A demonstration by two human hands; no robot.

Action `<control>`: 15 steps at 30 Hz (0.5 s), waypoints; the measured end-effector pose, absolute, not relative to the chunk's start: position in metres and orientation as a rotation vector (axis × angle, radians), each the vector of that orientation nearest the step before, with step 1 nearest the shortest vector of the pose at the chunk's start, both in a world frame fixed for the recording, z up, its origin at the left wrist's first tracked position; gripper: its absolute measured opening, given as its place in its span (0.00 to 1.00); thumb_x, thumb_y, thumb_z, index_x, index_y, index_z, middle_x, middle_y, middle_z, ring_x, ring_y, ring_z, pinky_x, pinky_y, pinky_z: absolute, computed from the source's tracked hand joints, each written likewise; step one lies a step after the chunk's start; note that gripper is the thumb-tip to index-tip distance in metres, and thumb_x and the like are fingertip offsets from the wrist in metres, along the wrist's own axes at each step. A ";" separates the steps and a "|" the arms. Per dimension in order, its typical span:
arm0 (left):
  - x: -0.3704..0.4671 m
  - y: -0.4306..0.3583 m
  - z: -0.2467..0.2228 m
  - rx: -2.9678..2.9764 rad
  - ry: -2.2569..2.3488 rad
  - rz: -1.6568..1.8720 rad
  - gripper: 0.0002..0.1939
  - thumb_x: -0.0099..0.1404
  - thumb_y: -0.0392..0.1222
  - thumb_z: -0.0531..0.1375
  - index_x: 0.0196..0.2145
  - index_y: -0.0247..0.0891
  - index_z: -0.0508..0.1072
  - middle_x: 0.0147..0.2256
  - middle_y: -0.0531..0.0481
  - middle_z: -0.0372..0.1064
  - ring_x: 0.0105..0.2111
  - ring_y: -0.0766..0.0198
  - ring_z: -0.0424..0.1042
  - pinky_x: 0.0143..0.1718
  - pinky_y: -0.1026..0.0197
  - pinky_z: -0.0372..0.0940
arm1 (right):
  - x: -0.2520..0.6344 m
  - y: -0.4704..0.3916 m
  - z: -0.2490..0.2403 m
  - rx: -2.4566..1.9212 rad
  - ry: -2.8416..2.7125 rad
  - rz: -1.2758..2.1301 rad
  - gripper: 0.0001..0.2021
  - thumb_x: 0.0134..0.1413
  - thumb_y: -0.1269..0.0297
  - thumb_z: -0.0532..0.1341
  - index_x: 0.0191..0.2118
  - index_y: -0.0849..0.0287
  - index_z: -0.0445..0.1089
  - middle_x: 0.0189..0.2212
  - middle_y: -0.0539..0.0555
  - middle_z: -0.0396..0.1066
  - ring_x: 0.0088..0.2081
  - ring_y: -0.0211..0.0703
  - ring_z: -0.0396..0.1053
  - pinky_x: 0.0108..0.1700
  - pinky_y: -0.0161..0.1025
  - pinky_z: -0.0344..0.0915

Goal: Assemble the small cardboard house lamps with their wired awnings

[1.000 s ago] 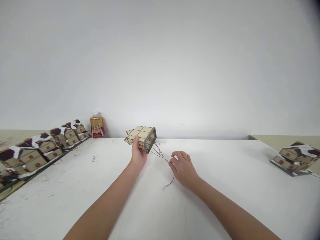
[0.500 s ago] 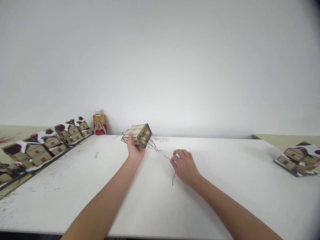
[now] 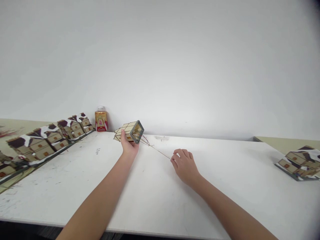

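Note:
My left hand (image 3: pixel 129 145) is wrapped round a small model house (image 3: pixel 128 129) with cream walls and a grey base. The house is tipped on its side above the table, its open underside turned to the right. Several thin wires (image 3: pixel 160 152) come out of that opening, bunch together and run down to the right. My right hand (image 3: pixel 184 166) is closed in a pinch on the far end of the wire, with thumb and forefinger together. Between the two hands the wire is stretched nearly straight.
Several model houses with snowy brown roofs (image 3: pixel 40 146) line the left side of the white table (image 3: pixel 155 200). A bottle with a red and gold label (image 3: pixel 101 120) stands near the wall. Another model house (image 3: pixel 301 163) sits at the right edge.
My left hand has moved left with the house, widening the gap to my right hand. The dark wire end that hung below my right hand no longer shows.

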State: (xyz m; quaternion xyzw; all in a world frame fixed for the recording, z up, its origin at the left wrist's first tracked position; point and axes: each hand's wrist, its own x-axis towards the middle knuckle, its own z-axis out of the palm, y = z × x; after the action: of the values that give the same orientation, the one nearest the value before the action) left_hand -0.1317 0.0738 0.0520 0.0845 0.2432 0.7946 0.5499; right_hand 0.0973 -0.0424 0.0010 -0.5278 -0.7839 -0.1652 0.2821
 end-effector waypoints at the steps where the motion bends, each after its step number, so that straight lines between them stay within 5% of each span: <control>1: -0.133 0.074 0.053 0.197 0.567 1.897 0.16 0.58 0.53 0.61 0.39 0.40 0.73 0.37 0.50 0.72 0.38 0.63 0.73 0.43 0.59 0.70 | 0.098 -0.043 0.001 -1.413 -2.103 -0.446 0.10 0.61 0.70 0.53 0.32 0.58 0.70 0.42 0.55 0.68 0.42 0.46 0.61 0.42 0.43 0.56; 15: -0.156 0.079 0.059 0.212 0.501 1.996 0.18 0.59 0.56 0.58 0.39 0.40 0.72 0.39 0.51 0.70 0.39 0.66 0.72 0.38 0.65 0.69 | 0.094 -0.044 -0.002 -1.414 -2.130 -0.398 0.10 0.61 0.70 0.53 0.33 0.57 0.71 0.42 0.54 0.69 0.42 0.45 0.62 0.43 0.42 0.56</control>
State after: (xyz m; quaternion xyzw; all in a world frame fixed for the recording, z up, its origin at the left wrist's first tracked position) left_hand -0.1557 0.0790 0.0588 0.0883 0.2080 0.8293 0.5111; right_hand 0.0937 -0.0437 -0.0023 -0.5257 -0.7918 -0.1481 0.2736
